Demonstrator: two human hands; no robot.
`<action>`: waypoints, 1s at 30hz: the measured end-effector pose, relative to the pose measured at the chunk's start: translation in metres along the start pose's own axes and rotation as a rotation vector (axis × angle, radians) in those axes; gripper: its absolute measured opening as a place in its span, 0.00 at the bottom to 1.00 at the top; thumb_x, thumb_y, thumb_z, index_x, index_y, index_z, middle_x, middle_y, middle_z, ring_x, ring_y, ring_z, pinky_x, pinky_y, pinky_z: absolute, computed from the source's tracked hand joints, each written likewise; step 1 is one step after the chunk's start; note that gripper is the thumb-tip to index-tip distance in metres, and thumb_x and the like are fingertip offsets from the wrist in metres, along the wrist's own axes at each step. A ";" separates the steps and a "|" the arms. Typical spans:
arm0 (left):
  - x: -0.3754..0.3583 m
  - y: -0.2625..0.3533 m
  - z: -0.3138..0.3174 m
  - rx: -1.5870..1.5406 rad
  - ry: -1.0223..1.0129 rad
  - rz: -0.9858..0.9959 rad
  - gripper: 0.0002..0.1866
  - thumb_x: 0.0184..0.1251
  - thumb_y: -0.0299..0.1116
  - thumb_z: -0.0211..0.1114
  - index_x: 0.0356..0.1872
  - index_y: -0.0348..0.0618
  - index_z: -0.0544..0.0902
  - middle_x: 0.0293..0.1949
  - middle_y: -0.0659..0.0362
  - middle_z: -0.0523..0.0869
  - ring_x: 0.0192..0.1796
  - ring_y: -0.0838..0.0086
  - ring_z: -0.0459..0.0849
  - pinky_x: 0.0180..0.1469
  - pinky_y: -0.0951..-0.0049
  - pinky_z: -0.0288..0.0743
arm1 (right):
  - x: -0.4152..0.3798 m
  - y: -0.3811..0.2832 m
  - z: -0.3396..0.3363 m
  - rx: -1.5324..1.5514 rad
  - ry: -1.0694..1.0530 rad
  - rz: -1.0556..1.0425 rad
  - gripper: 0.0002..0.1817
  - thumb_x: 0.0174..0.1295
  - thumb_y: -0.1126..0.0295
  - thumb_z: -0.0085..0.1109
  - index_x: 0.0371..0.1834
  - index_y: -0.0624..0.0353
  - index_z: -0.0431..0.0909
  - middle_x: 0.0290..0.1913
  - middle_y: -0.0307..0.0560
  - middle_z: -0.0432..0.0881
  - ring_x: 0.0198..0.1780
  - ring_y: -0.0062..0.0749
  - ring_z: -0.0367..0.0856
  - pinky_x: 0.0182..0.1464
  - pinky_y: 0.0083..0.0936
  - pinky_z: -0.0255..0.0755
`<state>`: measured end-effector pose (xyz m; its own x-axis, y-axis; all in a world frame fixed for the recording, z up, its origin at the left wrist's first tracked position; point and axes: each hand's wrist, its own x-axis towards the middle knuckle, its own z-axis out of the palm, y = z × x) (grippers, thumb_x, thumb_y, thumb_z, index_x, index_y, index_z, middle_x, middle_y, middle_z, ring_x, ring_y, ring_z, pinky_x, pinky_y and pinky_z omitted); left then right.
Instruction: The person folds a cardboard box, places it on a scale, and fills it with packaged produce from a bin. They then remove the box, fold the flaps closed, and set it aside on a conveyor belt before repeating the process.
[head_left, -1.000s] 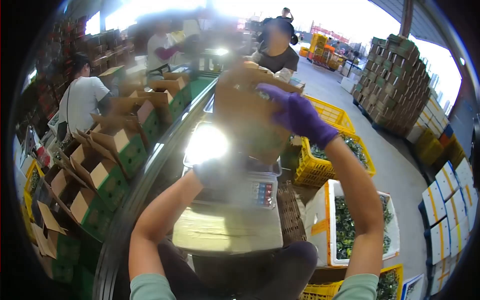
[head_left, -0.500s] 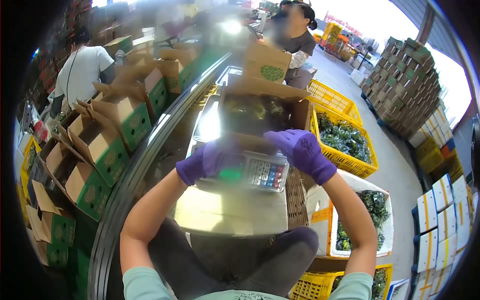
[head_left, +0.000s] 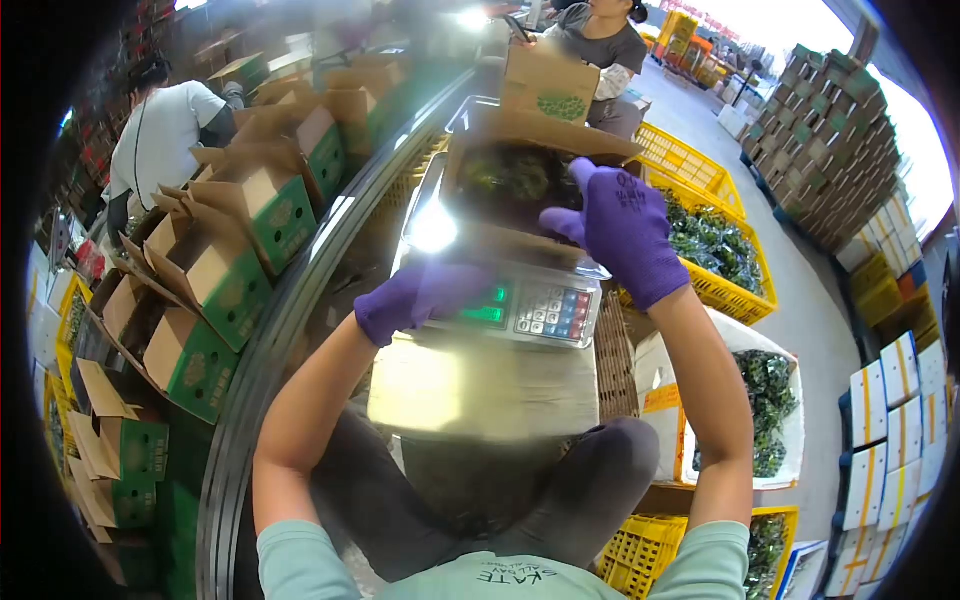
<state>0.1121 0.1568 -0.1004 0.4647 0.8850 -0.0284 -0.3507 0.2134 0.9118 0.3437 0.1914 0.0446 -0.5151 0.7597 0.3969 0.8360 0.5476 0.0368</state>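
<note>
An open cardboard box (head_left: pixel 600 150) with dark green produce (head_left: pixel 515 175) inside rests on a scale (head_left: pixel 555 312) with a lit green display and a keypad. My right hand (head_left: pixel 628 225), in a purple glove, is over the box's right near corner, thumb and fingers apart, with nothing seen in it. In a purple glove too, my left hand (head_left: pixel 425 298) is by the near left side of the scale, beside the display. Its fingers are smeared by motion and glare.
Open green and brown boxes (head_left: pixel 235 300) line the left beyond a metal rail (head_left: pixel 290 320). Yellow crates (head_left: pixel 735 290) and a white foam box (head_left: pixel 795 420) of greens stand right. One person (head_left: pixel 600 45) sits ahead; another (head_left: pixel 165 135) is at left.
My right hand has lifted off the box's near flap and moved right and up, its fingers spreading. My left hand has drawn back from the flap, uncovering the display. The view has shifted slightly.
</note>
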 end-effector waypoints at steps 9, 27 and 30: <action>-0.001 0.003 0.003 0.426 0.099 -0.002 0.22 0.65 0.37 0.67 0.56 0.38 0.77 0.52 0.54 0.83 0.51 0.67 0.84 0.54 0.67 0.79 | 0.034 -0.009 0.036 -0.027 0.027 -0.248 0.11 0.53 0.65 0.67 0.37 0.56 0.81 0.38 0.52 0.81 0.45 0.47 0.83 0.45 0.41 0.77; -0.027 -0.023 0.002 0.123 -0.110 -0.237 0.22 0.65 0.33 0.69 0.58 0.38 0.77 0.53 0.53 0.84 0.52 0.65 0.85 0.52 0.66 0.82 | -0.219 0.135 -0.029 1.493 0.423 0.311 0.22 0.63 0.71 0.61 0.60 0.67 0.73 0.56 0.51 0.80 0.57 0.33 0.79 0.61 0.30 0.73; -0.040 -0.015 0.018 0.309 -0.008 -0.285 0.23 0.64 0.32 0.69 0.59 0.38 0.77 0.53 0.51 0.84 0.52 0.64 0.85 0.52 0.65 0.82 | -0.313 0.163 -0.033 1.339 0.668 0.513 0.23 0.67 0.71 0.56 0.65 0.66 0.68 0.61 0.54 0.76 0.60 0.37 0.78 0.61 0.33 0.74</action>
<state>0.1138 0.1110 -0.1054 0.5146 0.8051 -0.2951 0.0527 0.3138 0.9480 0.6479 0.0312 -0.0431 0.2332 0.8667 0.4410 -0.0645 0.4663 -0.8823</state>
